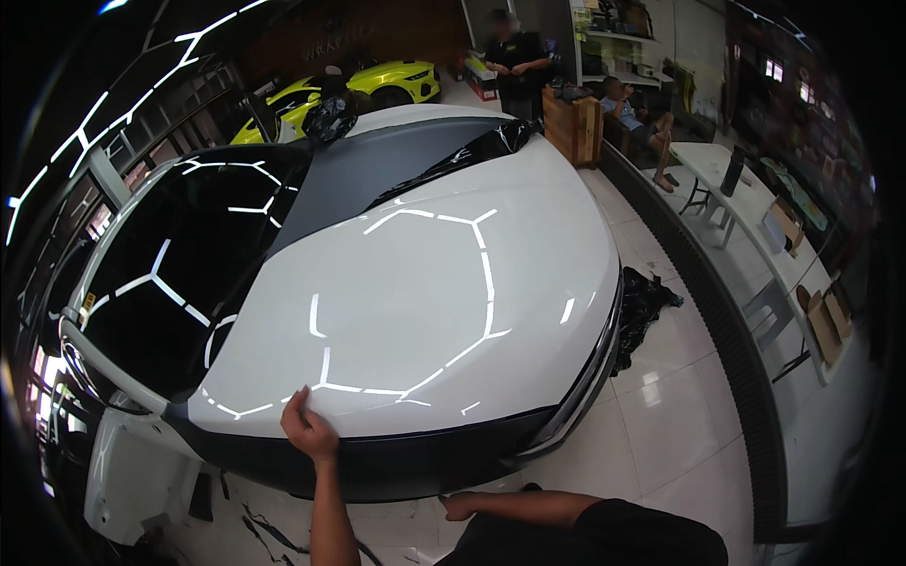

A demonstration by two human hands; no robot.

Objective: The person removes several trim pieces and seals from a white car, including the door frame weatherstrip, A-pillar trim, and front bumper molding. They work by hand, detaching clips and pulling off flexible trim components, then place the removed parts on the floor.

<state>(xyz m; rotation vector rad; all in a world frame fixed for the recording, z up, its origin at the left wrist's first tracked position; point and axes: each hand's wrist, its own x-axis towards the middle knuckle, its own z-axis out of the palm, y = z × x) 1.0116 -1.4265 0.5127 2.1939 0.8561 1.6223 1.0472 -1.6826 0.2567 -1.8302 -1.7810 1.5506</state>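
While the left hand [310, 426] reaches in over the near side of the white hood [406, 292], its fingers point up and toward the windscreen [189, 241], loosely bent and half open. Nothing shows in its grasp, and whether the fingertips press on the paint, I can't tell from this angle. Down low, the right hand [460, 507] comes across from a black sleeve [651, 533] and sits right at the lower edge of the dark fender [368, 460]; its fingers are partly hidden, so how far open they are, and whether they grip anything, I can't tell.

And what a hood it is, spread across the middle of the view, throwing back angular lines of light! Across its far part runs a dark grey sheet [363, 174], with glossy black film [500, 141] wrinkled along its front end. Beside the windscreen's far corner, there's a bunched black bag [330, 118], and behind it a bright yellow-green car [401, 80].

Over on the far side, one person stands in dark clothes [519, 61], hands together, near a wooden cabinet [573, 130]; another sits to the right of it. Black plastic [644, 311] lies crumpled on the tiles by the front bumper, and farther right a white table [703, 162] carries a dark cylinder [732, 172] and an opened cardboard box [827, 325].
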